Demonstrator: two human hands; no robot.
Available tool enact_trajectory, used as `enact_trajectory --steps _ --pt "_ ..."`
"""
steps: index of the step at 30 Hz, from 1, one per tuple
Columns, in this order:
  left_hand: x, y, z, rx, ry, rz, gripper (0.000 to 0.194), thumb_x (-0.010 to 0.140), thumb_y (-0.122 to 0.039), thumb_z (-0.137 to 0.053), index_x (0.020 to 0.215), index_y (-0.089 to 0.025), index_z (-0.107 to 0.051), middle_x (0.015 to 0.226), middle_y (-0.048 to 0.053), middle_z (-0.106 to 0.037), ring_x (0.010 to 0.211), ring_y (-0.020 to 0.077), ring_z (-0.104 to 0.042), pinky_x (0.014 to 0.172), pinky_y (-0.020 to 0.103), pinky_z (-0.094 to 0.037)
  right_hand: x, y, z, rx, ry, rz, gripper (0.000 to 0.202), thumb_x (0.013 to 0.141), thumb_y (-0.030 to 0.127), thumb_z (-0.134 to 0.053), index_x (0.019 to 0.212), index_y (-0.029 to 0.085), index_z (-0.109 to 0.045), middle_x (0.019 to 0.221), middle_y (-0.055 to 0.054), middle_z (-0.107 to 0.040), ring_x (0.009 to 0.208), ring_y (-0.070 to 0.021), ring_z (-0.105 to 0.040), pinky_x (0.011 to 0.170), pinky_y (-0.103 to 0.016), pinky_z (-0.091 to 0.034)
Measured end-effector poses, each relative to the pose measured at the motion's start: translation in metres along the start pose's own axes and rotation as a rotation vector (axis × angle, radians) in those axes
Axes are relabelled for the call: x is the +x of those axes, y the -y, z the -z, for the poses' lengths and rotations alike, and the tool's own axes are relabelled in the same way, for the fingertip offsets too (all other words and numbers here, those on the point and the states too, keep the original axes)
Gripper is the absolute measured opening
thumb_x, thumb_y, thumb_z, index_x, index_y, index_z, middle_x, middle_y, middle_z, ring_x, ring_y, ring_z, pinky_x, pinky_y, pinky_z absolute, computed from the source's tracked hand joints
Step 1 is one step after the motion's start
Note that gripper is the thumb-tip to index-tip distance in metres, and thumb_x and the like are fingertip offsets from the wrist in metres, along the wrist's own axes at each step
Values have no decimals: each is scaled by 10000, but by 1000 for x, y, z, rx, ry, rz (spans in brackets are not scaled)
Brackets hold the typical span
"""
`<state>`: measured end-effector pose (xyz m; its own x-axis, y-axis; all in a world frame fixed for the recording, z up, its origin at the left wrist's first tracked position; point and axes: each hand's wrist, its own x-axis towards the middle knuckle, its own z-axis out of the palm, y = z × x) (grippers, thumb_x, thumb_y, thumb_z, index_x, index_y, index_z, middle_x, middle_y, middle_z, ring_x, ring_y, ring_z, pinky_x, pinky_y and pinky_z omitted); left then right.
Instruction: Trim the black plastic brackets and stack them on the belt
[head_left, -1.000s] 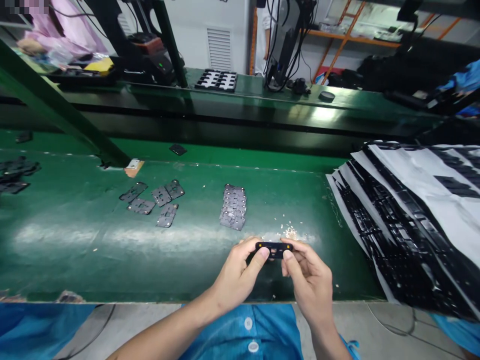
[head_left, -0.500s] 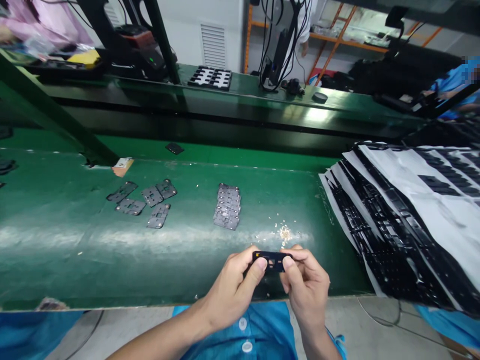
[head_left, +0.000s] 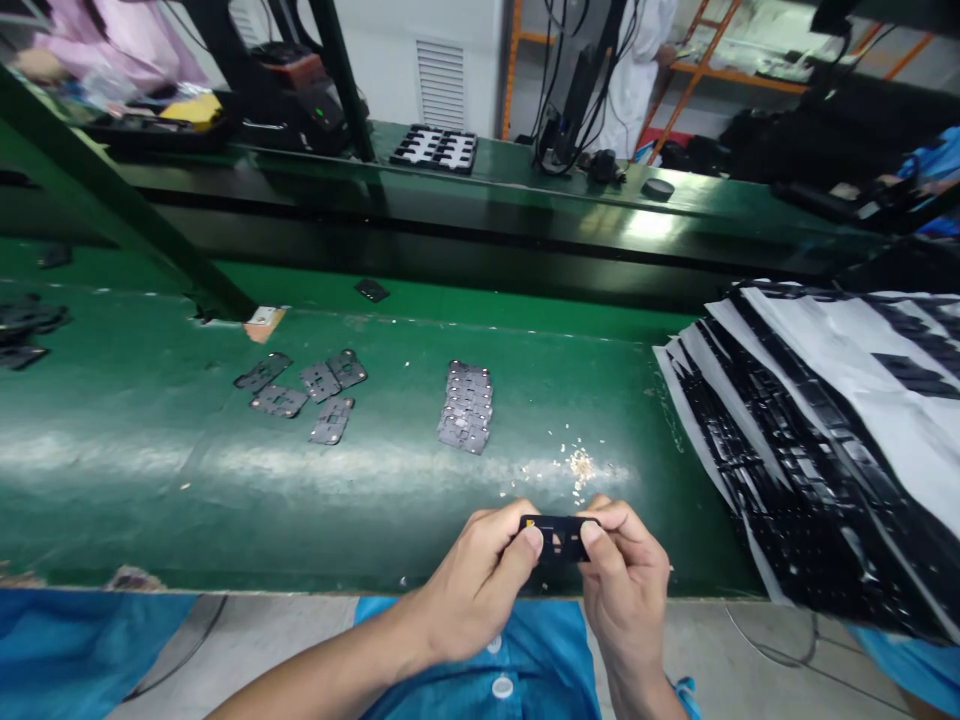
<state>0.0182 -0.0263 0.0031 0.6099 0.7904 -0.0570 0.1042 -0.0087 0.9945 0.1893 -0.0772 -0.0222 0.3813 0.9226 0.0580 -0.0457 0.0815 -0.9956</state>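
Observation:
A small black plate with cut-outs and a yellow mark at one corner (head_left: 559, 545) is held up between both hands near the bench's front edge. My left hand (head_left: 487, 565) is closed on its left end, thumb on the near face. At its right end my right hand (head_left: 628, 560) pinches it between thumb and fingers. Just beyond lies a little heap of tiny pale bits (head_left: 580, 466). Farther left, similar dark plates overlap in a neat row (head_left: 466, 408), and several loose plates (head_left: 280, 401) are scattered beside it.
Black parts layered with white sheets (head_left: 810, 450) are piled high on the right. A green post (head_left: 135, 200) slants down to the bench (head_left: 390, 520) at left, near more dark plates (head_left: 26, 325). A black-and-white tray (head_left: 435, 149) sits on the rear shelf. Co-workers' sleeves show behind.
The view has shifted slightly, so the bench things appear farther right. Both hands still hold the black plate in much the same way. More of a white-clothed person shows at the back.

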Motion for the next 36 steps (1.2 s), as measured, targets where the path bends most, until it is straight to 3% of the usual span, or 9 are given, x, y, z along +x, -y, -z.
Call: enact_trajectory --steps 8,17,23,36 --pt "-3 4 -2 -37 -42 -42 400 1127 -415 -325 795 -217 -427 679 -41 -417 603 139 -396 621 298 -307 -5 3 -3 96 50 -45 204 1017 292 -671 830 235 -610 719 42 -510 503 -83 -380 423 -179 -320" --pt "-5 10 -5 -143 -127 -30 431 1135 -437 -332 781 -214 -433 626 -58 -382 544 116 -367 552 260 -302 -9 9 -11 58 15 -83 203 973 308 -724 815 218 -634 716 34 -552 426 -61 -437 365 -172 -314" --pt "-7 13 -9 -186 -170 31 463 1129 -482 -338 756 -221 -419 614 -55 -375 545 119 -373 520 238 -318 -11 8 -3 -10 68 -100 145 948 292 -757 850 207 -693 728 15 -604 405 -66 -494 369 -186 -387" --pt "-11 19 -10 -222 -156 -23 487 1131 -535 -328 766 -222 -404 601 -60 -369 524 109 -350 509 237 -307 -12 8 -3 -62 84 -94 147 973 303 -741 863 206 -731 721 11 -625 394 -56 -497 371 -166 -416"
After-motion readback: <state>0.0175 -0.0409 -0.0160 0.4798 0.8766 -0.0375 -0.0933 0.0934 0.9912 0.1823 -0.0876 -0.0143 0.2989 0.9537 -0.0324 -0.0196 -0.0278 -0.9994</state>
